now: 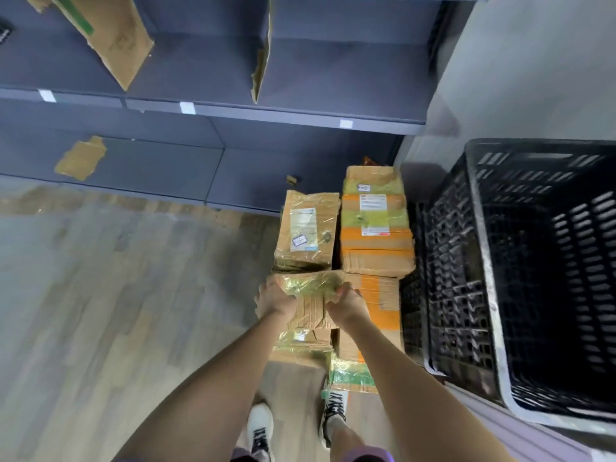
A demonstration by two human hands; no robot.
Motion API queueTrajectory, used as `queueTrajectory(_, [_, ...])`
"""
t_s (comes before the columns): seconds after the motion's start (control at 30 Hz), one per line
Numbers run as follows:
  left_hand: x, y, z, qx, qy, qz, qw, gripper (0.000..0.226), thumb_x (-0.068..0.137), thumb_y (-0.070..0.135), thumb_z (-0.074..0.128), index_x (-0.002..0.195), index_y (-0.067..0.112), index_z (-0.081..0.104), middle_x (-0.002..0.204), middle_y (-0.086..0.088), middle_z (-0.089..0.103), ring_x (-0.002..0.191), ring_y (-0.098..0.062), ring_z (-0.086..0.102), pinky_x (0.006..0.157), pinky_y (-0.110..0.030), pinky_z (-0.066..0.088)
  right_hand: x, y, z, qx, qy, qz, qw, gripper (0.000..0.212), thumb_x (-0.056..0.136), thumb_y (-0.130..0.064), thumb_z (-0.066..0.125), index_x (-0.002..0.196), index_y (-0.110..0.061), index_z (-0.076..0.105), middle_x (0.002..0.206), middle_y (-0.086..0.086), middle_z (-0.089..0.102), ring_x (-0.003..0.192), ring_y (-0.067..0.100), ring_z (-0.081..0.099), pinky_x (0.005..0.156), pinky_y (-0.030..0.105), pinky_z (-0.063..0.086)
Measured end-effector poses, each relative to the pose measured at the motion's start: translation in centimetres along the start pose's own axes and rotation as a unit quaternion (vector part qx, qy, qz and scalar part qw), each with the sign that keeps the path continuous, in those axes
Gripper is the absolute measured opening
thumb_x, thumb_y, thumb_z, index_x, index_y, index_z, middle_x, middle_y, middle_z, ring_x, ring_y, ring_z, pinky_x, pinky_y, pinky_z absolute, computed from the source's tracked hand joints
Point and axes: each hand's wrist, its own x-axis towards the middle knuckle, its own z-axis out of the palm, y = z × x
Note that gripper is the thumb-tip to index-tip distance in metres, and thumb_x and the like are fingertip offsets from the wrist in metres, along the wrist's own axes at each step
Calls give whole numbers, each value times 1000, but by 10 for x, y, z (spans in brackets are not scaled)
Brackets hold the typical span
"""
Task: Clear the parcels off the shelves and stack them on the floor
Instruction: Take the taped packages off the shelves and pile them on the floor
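Observation:
I hold a small brown cardboard parcel (310, 295), wrapped in yellowish tape, over a cluster of parcels on the floor. My left hand (275, 300) grips its left side and my right hand (346, 303) grips its right side. Behind it stands a brown parcel with a white label (305, 231), and beside that an orange-striped parcel (376, 221). Another orange-marked parcel (380, 295) lies right of my hands, and more parcels (301, 348) lie below the held one, partly hidden by my arms.
Dark blue shelves (266, 111) run across the top, holding only cardboard dividers (116, 38) and a scrap (81, 158). A large black slatted crate (533, 278) stands right of the parcels. Wooden floor (116, 295) spreads left. My feet (263, 425) stand just below the stack.

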Motion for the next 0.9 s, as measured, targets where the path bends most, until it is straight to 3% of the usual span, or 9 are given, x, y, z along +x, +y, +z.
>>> queueTrajectory(0.17, [23,0,-4,-21,19,-2,1000,52,86,13,65,134,17,44,139,-2,46,128,-31,41,102,-46,43,16,-17,5,-1,15,-5,1000,56,90,-14,49,145,-14,38,135,13,45,113,29,55,94,42,53])
queueTrajectory(0.3, [45,7,1,-17,4,5,1000,49,86,12,66,127,18,40,136,-2,50,128,-32,40,99,-45,44,28,-19,8,-18,20,-1,1000,49,89,-8,49,137,-12,44,130,13,48,95,21,50,83,34,52])
queueTrajectory(0.43, [67,3,11,-13,9,4,1000,45,84,10,67,110,22,32,128,-6,56,124,-34,42,93,-52,50,36,-17,13,-13,49,22,998,37,93,-8,53,130,-11,48,126,12,48,100,25,56,92,37,53])
queueTrajectory(0.63, [88,0,6,43,-27,38,998,60,84,23,76,130,12,39,142,-9,48,131,-39,42,98,-47,45,45,-18,24,4,81,38,996,39,93,1,52,130,-8,46,127,12,46,106,28,57,97,39,52])
queueTrajectory(0.83, [90,7,-2,82,-58,59,993,84,82,27,78,147,7,29,137,-17,56,127,-40,52,98,-46,51,47,-19,19,7,80,43,996,44,97,-19,54,139,-15,40,133,13,52,128,30,47,97,44,53])
queueTrajectory(0.9, [87,10,-9,105,-69,62,990,77,85,26,76,145,4,33,137,-18,55,125,-37,55,97,-40,52,43,-20,15,13,68,53,996,50,90,-3,50,137,-18,41,134,13,48,121,30,50,89,40,56])
